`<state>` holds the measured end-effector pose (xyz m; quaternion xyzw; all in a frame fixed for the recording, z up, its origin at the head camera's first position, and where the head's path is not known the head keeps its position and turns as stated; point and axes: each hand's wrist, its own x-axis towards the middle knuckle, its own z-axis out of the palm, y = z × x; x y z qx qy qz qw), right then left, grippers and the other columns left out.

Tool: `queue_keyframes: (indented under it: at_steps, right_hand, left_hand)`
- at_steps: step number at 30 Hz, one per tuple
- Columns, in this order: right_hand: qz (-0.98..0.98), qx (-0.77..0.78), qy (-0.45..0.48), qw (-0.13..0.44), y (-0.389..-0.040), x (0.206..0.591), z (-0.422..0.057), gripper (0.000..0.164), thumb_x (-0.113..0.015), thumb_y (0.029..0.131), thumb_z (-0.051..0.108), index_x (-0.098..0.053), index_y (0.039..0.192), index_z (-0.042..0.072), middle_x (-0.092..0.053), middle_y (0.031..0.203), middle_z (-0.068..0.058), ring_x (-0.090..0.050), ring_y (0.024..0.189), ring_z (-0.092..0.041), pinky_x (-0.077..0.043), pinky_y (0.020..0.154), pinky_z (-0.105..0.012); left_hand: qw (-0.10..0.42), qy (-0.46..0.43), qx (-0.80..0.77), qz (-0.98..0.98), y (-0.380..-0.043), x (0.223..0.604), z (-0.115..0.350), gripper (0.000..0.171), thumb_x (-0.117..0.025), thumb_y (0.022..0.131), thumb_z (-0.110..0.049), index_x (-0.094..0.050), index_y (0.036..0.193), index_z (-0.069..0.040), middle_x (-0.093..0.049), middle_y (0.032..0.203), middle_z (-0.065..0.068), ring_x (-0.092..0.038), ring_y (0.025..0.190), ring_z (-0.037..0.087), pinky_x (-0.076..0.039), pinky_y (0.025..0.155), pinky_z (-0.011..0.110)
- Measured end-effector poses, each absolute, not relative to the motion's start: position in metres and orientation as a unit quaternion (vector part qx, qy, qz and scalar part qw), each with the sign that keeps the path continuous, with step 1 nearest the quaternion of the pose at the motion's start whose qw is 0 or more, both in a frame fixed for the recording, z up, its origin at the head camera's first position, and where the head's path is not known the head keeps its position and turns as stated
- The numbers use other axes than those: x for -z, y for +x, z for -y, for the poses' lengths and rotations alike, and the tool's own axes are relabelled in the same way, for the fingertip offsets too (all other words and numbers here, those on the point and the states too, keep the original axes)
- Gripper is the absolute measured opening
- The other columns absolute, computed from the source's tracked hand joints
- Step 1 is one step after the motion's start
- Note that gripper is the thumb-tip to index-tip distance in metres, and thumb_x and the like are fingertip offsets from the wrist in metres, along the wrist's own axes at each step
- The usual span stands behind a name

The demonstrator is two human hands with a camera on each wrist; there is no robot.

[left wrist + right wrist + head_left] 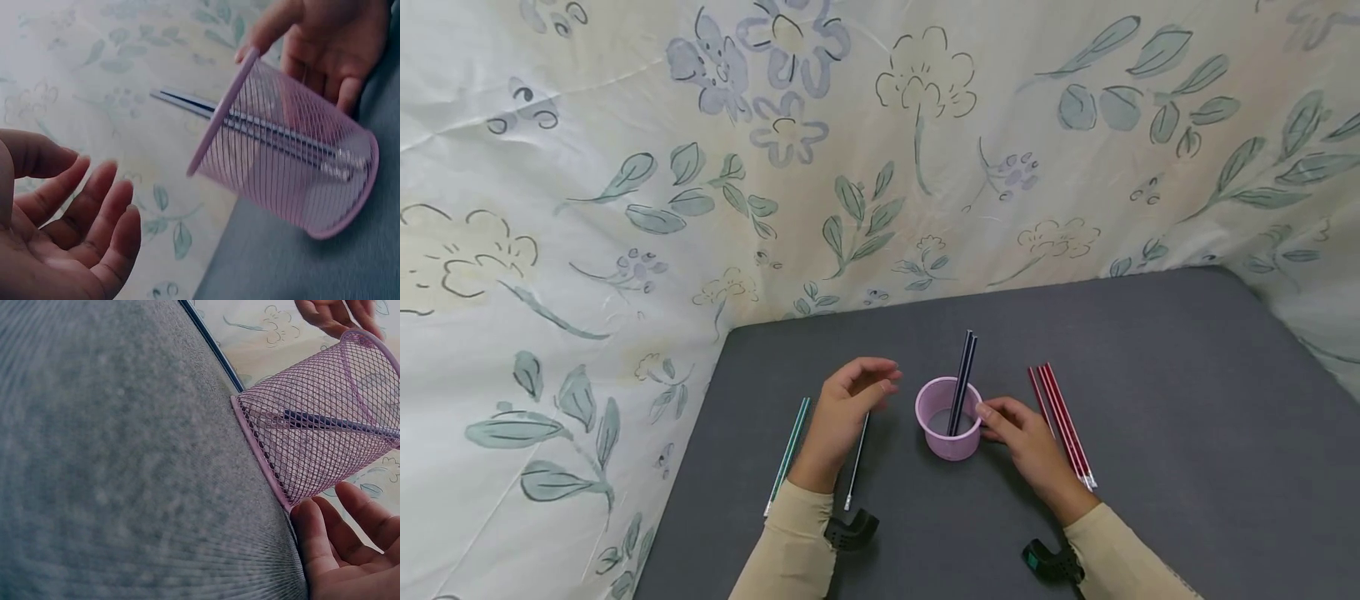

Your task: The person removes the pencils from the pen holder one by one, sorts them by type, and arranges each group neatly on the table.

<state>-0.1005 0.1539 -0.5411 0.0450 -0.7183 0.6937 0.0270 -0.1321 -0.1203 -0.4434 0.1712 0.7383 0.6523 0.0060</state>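
A pink mesh pencil cup [952, 447] stands upright on the dark table, with dark pencils [962, 379] leaning in it. At its right side my right hand [1026, 442] holds it, thumb at the rim and fingers along the outside. My left hand [850, 408] is raised left of the cup, fingers loosely bent; in the left wrist view nothing lies between them. Below that hand, one dark pencil [856, 467] lies on the table, its far end hidden by the hand.
Teal pencils [790, 446] lie left of my left forearm, partly covered by it. Several red pencils [1063, 417] lie right of my right hand. A floral cloth [850, 108] hangs behind the grey tabletop [1187, 433] and along its sides.
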Motion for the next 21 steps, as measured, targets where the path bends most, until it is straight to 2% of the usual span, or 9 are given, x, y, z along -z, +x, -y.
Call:
queue_keyframes:
  at_steps: [10,15,21]
  right_hand:
    - [0.720,-0.692,0.044,0.020,-0.104,0.540,-0.157,0.033,-0.066,0.111,0.020,-0.071,0.124,-0.009,-0.070,0.120,-0.022,-0.068,0.107,-0.018,-0.059,0.092,-0.031]
    - [0.719,-0.694,0.041,0.014,-0.106,0.537,-0.159,0.033,-0.066,0.111,0.021,-0.070,0.124,-0.009,-0.070,0.121,-0.022,-0.068,0.108,-0.018,-0.059,0.092,-0.033]
    - [0.714,-0.699,0.041,0.010,-0.107,0.535,-0.161,0.033,-0.066,0.111,0.020,-0.070,0.124,-0.009,-0.070,0.121,-0.024,-0.068,0.108,-0.017,-0.059,0.092,-0.034]
  left_hand:
    - [0.022,0.186,-0.659,-0.729,-0.140,0.440,0.089,0.023,-0.068,0.107,-0.006,-0.071,0.128,0.002,-0.073,0.122,0.013,-0.069,0.116,0.036,-0.056,0.090,0.034]
    - [0.005,0.192,-0.644,-0.741,-0.146,0.440,0.074,0.022,-0.070,0.106,-0.005,-0.072,0.126,0.001,-0.073,0.121,0.011,-0.071,0.117,0.030,-0.056,0.098,0.038]
    - [-0.026,0.189,-0.602,-0.775,-0.155,0.437,0.055,0.020,-0.072,0.104,-0.007,-0.075,0.123,-0.002,-0.076,0.114,0.005,-0.071,0.104,0.021,-0.056,0.092,0.040]
